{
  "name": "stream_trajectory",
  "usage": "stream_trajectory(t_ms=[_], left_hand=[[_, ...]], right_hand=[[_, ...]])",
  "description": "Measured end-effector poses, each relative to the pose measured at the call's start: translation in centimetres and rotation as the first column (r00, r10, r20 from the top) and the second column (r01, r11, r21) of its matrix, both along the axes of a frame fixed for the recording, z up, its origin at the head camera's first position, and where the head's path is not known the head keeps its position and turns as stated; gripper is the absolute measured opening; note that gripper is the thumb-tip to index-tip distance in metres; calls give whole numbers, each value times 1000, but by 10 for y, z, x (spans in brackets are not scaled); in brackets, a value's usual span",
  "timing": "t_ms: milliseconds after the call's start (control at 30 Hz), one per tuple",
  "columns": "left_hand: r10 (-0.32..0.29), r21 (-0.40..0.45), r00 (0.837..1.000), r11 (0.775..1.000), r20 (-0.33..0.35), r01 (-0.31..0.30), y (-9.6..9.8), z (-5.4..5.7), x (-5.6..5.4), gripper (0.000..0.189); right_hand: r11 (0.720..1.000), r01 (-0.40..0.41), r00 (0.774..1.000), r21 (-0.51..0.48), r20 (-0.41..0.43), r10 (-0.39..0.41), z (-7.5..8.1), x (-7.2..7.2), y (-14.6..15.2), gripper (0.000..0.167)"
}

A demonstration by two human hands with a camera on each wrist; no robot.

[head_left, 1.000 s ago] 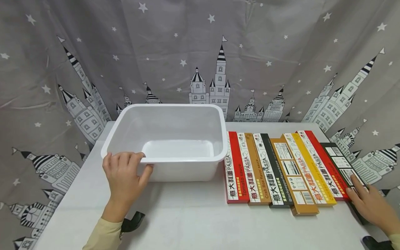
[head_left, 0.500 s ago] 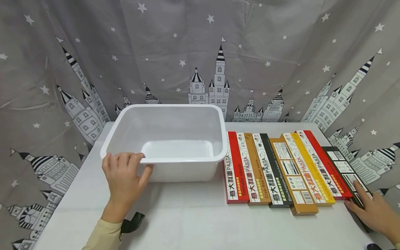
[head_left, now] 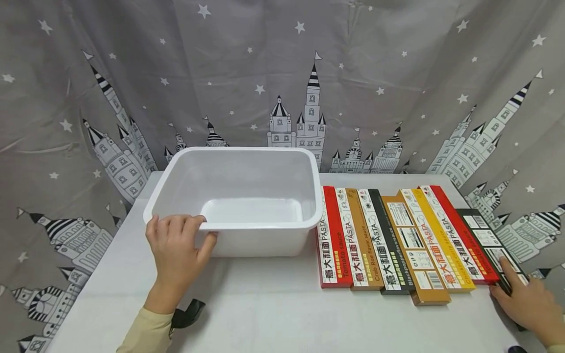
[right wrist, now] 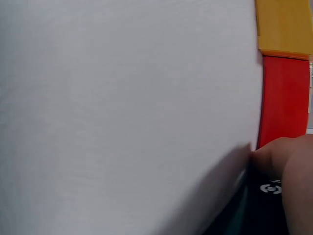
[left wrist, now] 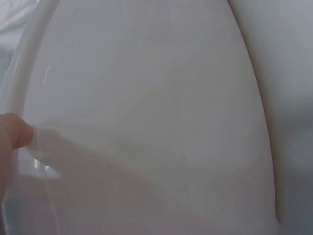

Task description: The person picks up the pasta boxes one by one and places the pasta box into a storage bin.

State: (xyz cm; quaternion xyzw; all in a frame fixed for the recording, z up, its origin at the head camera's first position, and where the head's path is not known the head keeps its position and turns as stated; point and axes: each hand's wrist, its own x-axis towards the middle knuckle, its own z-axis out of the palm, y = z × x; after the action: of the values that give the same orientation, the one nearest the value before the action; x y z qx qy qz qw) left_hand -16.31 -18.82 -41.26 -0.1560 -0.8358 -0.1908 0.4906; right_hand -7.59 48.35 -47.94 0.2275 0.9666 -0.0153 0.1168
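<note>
My left hand [head_left: 178, 250] grips the near-left rim of a white plastic tub [head_left: 260, 226], fingers over the edge and thumb against the outer wall. In the left wrist view the thumb [left wrist: 17, 131] presses just below the rim. At the far right of the table, my right hand [head_left: 531, 304] holds the near end of a black pasta box [head_left: 481, 223], label side up, with one finger along its top. The right wrist view shows the thumb at the end of this black box [right wrist: 259, 210], beside the red box [right wrist: 286, 103]. The other fingers are hidden there.
Several pasta boxes lie side by side right of the tub, from a red tomato one [head_left: 337, 245] to another red one [head_left: 459, 228]. A brown box [head_left: 431, 297] juts out nearer than its neighbours. A grey castle-print curtain [head_left: 238, 73] hangs behind the white table [head_left: 282, 304].
My right hand has slid the black box slightly nearer and to the right along the red box. The left hand stays on the tub's rim.
</note>
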Motion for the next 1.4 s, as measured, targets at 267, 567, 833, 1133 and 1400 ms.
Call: stream_trajectory(t_ms=[267, 567, 833, 1133, 1400], left_hand=[[7, -1, 1000, 1000, 3, -7, 1, -1, -1, 34], [6, 0, 1000, 1000, -6, -6, 2, -1, -1, 34], [2, 3, 1000, 1000, -4, -2, 2, -2, -2, 35], [3, 4, 1000, 1000, -8, -2, 1, -1, -1, 34], [-1, 1, 1000, 1000, -9, 1, 1, 0, -2, 34]], right_hand=[[999, 5, 1000, 38, -14, -5, -3, 2, -2, 92], [999, -13, 1000, 52, -17, 13, -6, 4, 2, 92], [998, -9, 1000, 59, -20, 10, -3, 5, -1, 92], [999, -20, 999, 41, -41, 22, 0, 4, 0, 92], [998, -51, 996, 21, -66, 52, 6, 7, 7, 90]])
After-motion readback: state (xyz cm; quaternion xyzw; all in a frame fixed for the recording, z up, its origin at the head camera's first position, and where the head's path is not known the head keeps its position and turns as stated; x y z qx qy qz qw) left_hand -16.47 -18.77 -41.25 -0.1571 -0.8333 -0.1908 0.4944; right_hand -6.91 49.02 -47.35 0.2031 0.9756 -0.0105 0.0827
